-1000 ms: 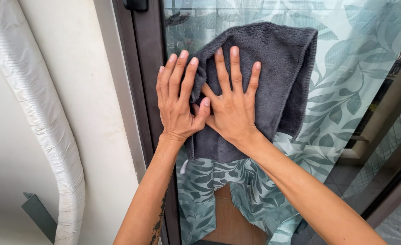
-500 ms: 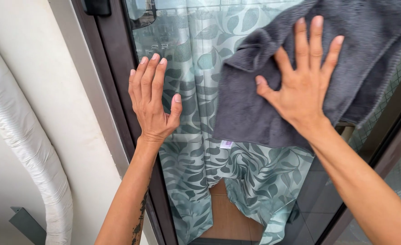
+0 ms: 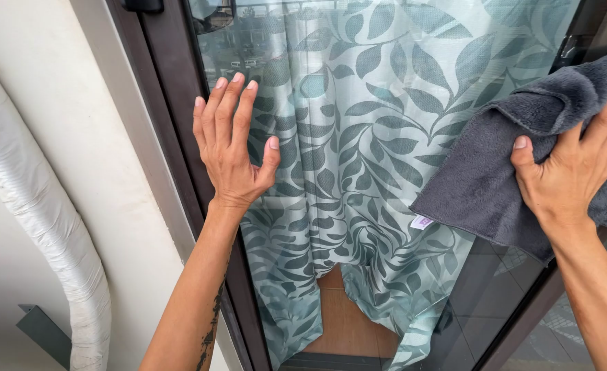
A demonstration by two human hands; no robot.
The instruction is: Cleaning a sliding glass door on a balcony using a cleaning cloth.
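- Glass door [image 3: 386,89]: fills most of our view, set in a dark frame [image 3: 163,103]. Behind the pane hangs a teal leaf-print curtain [image 3: 358,206]; street reflections show near the top.
- Cream wall [image 3: 56,137] to the left, with a white wrapped pipe [image 3: 49,227] running down it at a slant.
- Dark grey towel [image 3: 496,178]: at the right edge of the glass, pressed flat against the pane and bunched into folds along its top. Its long axis appears to run from lower left up to upper right, partly out of view; a small white tag [image 3: 421,222] sits at its lower left corner.
- Our right hand [image 3: 578,172]: spread over the towel, thumb out, palm pinning the cloth to the glass rather than clutching it. Fingertips are cut off by the picture edge.
- Our left hand [image 3: 231,148]: open and empty, fingers together pointing up, flat across the frame and the glass edge.
- Risks, as we judge: the towel is held by pressure alone, so easing off could let it slide and drop. The bare left palm may leave prints on the pane. Leaning hard on a sliding door could shift it.
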